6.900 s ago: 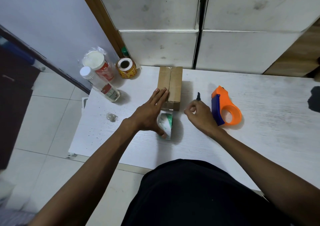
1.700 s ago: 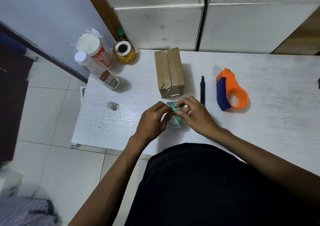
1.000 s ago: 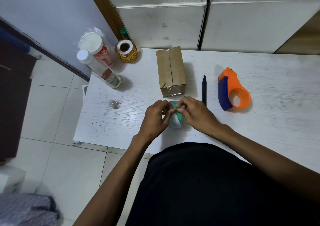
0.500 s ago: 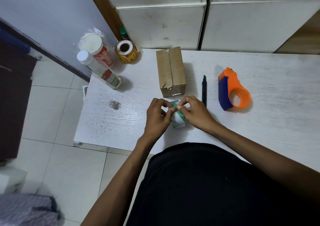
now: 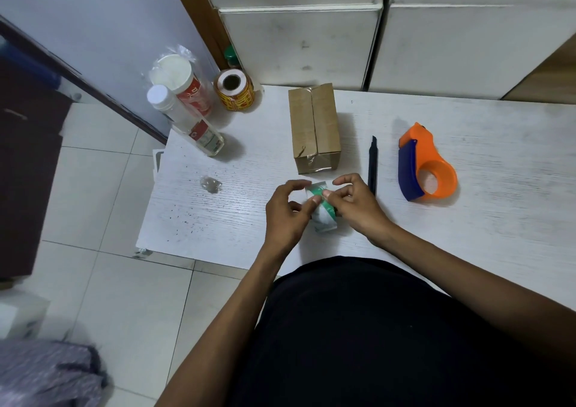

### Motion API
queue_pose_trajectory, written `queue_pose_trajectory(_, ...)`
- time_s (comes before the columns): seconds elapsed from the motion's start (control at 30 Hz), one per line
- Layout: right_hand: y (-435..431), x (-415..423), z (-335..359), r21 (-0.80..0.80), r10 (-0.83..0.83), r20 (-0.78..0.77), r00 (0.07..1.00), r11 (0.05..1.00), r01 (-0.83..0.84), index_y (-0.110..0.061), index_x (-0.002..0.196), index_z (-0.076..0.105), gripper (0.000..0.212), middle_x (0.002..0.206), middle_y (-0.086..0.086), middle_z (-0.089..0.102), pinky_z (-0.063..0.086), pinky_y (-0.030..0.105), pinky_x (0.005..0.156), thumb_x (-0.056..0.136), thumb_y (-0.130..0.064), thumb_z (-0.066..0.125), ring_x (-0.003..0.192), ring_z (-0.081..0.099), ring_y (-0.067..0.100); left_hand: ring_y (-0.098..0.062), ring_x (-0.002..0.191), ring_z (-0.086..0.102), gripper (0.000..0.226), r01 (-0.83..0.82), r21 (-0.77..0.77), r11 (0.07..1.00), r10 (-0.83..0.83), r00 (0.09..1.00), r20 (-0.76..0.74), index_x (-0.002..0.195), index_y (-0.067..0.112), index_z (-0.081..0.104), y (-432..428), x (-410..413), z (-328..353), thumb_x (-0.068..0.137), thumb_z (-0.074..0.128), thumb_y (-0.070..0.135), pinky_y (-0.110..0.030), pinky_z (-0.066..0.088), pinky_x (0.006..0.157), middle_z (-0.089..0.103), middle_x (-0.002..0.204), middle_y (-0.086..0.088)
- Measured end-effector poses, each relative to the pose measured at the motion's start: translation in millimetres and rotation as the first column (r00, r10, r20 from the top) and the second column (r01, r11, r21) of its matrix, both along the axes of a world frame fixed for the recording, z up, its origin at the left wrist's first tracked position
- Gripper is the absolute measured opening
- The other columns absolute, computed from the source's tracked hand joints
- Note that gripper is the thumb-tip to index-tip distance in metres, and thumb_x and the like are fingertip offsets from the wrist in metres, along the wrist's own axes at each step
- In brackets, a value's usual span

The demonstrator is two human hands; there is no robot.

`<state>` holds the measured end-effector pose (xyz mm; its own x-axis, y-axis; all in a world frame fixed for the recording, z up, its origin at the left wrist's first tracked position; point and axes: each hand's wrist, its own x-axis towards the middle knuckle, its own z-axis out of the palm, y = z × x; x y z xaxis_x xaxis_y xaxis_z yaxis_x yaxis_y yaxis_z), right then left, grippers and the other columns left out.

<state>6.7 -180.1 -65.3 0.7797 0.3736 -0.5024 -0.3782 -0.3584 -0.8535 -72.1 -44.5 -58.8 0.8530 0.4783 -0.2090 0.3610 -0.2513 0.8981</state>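
Observation:
A small white and green packet (image 5: 324,215) lies on the white table (image 5: 498,169) near its front edge. My left hand (image 5: 288,213) curls round the packet's left side, thumb on its top. My right hand (image 5: 355,204) pinches its upper right part with thumb and fingers. Just beyond the packet stands a taped brown cardboard box (image 5: 314,127).
A black utility knife (image 5: 372,165) lies right of the box. Further right sits an orange and blue tape dispenser (image 5: 424,166). At the back left stand two white-capped bottles (image 5: 187,119) and a yellow label roll (image 5: 235,93). A crumpled bit of clear plastic (image 5: 211,184) lies left.
Earlier my left hand rested on the box and my right put down the knife. Both hands then came to the packet and have kept working its top end, shifting only slightly.

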Motion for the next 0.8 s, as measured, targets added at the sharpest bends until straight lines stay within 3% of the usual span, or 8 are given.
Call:
queue_pose_trajectory(0.07,-1.9,-1.1,-0.8,0.038,-0.002,-0.024,1.0,0.999,0.003,-0.019,0.108,0.052,0.026,0.099,0.017,0.067,0.054,0.043,0.083,0.09,-0.03,0.066,0.092,0.067,0.028,-0.01,0.076,0.065,0.016,0.052,0.208,0.977,-0.072,0.993,0.089,0.101,0.022,0.075,0.9,-2.4,-1.5,0.085,0.078,0.024,-0.018,0.052,0.064,0.069,0.105,0.007)
queue_pose_trajectory(0.2,-5.7,-3.5,-4.2,0.091,-0.003,-0.076,0.997,0.996,0.01,-0.02,0.1,0.056,0.013,0.096,0.009,0.067,0.056,0.037,0.08,0.092,-0.027,0.064,0.092,0.065,0.02,-0.012,0.071,0.066,0.012,0.1,0.485,0.869,-0.157,0.984,0.078,0.091,0.024,0.079,3.7,-2.1,-5.8,0.084,0.077,0.033,-0.033,0.054,0.06,0.071,0.093,0.008)
queue_pose_trajectory(0.3,-10.4,-1.9,-3.6,0.133,-0.033,-0.149,0.988,0.99,0.053,-0.011,0.109,0.057,0.019,0.1,0.012,0.068,0.058,0.028,0.077,0.094,-0.022,0.06,0.093,0.067,0.022,-0.017,0.078,0.068,0.009,0.133,0.655,0.744,-0.273,0.955,0.116,0.088,0.02,0.078,4.7,-4.6,-7.9,0.086,0.076,0.029,-0.032,0.052,0.057,0.073,0.089,0.005)
queue_pose_trajectory(0.4,-15.3,-1.7,-0.2,0.17,0.03,-0.153,0.988,0.985,-0.003,-0.011,0.12,0.056,0.029,0.105,0.011,0.071,0.059,0.03,0.084,0.094,-0.021,0.061,0.096,0.069,0.021,-0.024,0.074,0.066,0.005,0.143,0.767,0.626,-0.376,0.917,0.136,0.087,0.017,0.074,6.0,-10.3,-10.8,0.085,0.077,0.021,-0.031,0.049,0.051,0.072,0.087,-0.001)
queue_pose_trajectory(0.47,-16.8,-2.6,1.4,0.178,0.084,-0.137,0.987,0.982,-0.058,-0.014,0.126,0.055,0.033,0.107,0.005,0.069,0.056,0.032,0.088,0.094,-0.017,0.061,0.099,0.067,0.018,-0.027,0.076,0.064,0.007,0.176,0.773,0.61,-0.381,0.92,0.091,0.089,0.013,0.071,2.1,-12.6,-11.8,0.088,0.072,0.02,-0.033,0.048,0.05,0.068,0.088,-0.005)
queue_pose_trajectory(0.6,-17.6,-3.0,1.3,0.176,0.118,-0.112,0.987,0.98,-0.097,-0.02,0.13,0.053,0.036,0.114,0.005,0.067,0.056,0.033,0.091,0.096,-0.011,0.057,0.107,0.066,0.019,-0.031,0.083,0.061,0.012,0.251,0.646,0.721,-0.326,0.945,-0.003,0.098,0.011,0.065,-3.9,-9.5,-6.1,0.09,0.064,0.019,-0.037,0.048,0.053,0.063,0.095,-0.01)
queue_pose_trajectory(0.8,-17.2,-3.6,3.5,0.196,0.109,-0.124,0.986,0.977,-0.083,-0.018,0.134,0.05,0.041,0.111,0.0,0.066,0.057,0.019,0.075,0.097,-0.001,0.051,0.105,0.066,0.014,-0.036,0.083,0.057,0.009,0.384,0.687,0.617,-0.393,0.906,-0.154,0.092,0.007,0.062,1.2,7.0,8.3,0.088,0.069,0.011,-0.035,0.036,0.056,0.063,0.088,-0.012)
